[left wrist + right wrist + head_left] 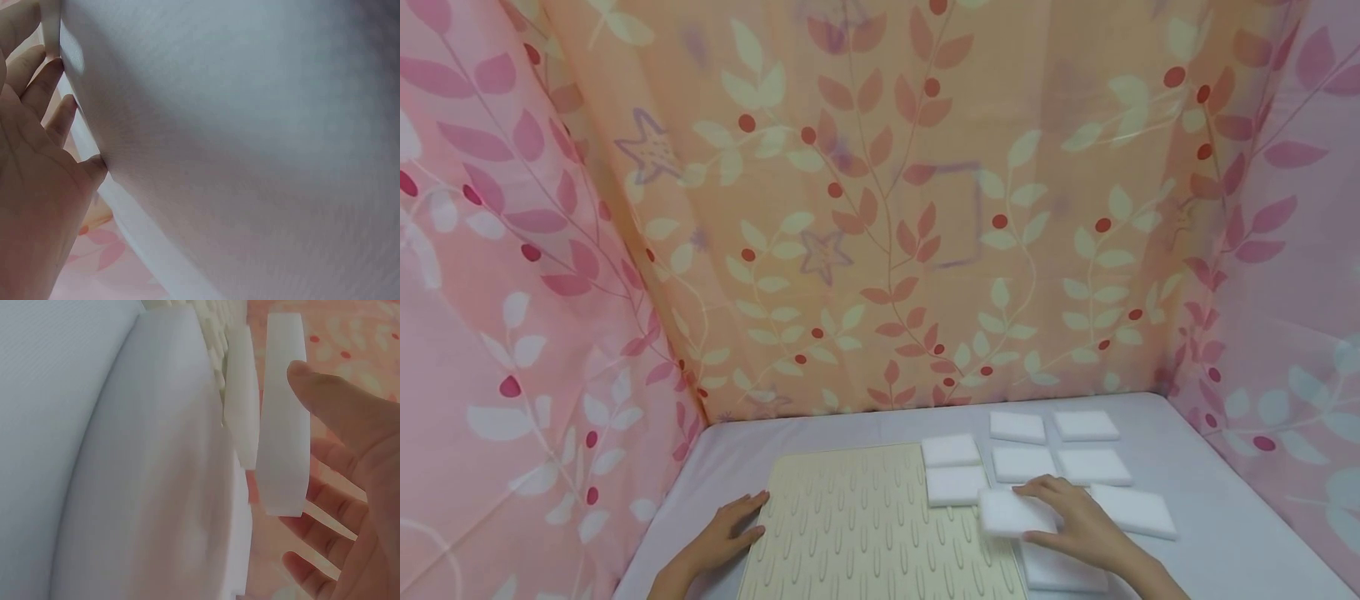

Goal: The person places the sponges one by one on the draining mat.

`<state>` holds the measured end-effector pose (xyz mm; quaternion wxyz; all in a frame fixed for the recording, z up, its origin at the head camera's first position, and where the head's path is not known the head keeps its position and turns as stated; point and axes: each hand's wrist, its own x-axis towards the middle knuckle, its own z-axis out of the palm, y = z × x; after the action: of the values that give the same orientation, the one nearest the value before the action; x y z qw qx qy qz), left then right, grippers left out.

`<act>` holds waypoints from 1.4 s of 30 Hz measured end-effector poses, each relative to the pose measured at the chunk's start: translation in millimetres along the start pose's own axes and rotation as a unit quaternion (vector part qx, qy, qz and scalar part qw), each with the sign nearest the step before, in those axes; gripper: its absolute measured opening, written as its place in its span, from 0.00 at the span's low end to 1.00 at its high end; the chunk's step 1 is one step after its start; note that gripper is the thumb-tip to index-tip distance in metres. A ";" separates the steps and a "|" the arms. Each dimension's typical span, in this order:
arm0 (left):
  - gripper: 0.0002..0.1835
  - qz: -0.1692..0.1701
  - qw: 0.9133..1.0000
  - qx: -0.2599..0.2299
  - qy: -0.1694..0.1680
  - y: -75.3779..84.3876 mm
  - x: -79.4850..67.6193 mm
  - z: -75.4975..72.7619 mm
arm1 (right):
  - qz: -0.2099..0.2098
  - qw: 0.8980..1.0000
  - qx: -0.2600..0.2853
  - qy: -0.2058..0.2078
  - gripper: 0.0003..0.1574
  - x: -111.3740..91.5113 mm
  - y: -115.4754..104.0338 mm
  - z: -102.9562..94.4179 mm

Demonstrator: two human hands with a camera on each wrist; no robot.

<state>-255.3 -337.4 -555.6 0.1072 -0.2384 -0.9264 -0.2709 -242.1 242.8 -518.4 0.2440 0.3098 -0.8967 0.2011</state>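
Note:
My right hand (1078, 521) pinches a white sponge block (1011, 512) between thumb and fingers, over the right side of a cream mat (850, 533) with raised oval bumps. In the right wrist view the held block stands clear of the surface, the thumb on one face. My left hand (724, 533) rests at the mat's left edge, fingers fairly straight, their tips touching the rim. Two more white sponge blocks lie one behind the other on the mat's far right corner, the nearer sponge block (957, 485) just beyond the held one.
Right of the mat, several loose white sponge blocks (1093, 467) lie in rough rows on the white table (1210, 500). One sponge block (1060, 575) sits partly under my right hand. Leaf-patterned cloth (880, 208) walls off the back and both sides.

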 end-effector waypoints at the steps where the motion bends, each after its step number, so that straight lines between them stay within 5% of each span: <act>1: 0.28 0.001 1.000 0.000 -0.001 -0.1 0.0 -0.2 | -0.002 1.000 0.003 -0.004 0.35 1.6 -1.6 1.8; 16: 0.29 -0.010 1.000 -0.009 -0.014 -1.3 1.8 -1.1 | -0.009 0.998 0.036 -0.058 0.35 26.7 -27.6 23.4; 28: 0.28 0.017 1.000 -0.003 0.018 -5.2 0.3 2.9 | -0.037 0.996 0.034 -0.070 0.35 33.4 -36.1 40.7; 42: 0.28 -0.001 1.000 -0.015 0.000 -5.1 0.7 2.3 | -0.042 0.997 0.005 -0.067 0.35 31.8 -37.1 47.5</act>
<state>-258.6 -339.6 -559.6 0.1039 -0.2394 -0.9225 -0.2845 -254.7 176.9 -530.7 0.1899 0.3612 -0.8963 0.1737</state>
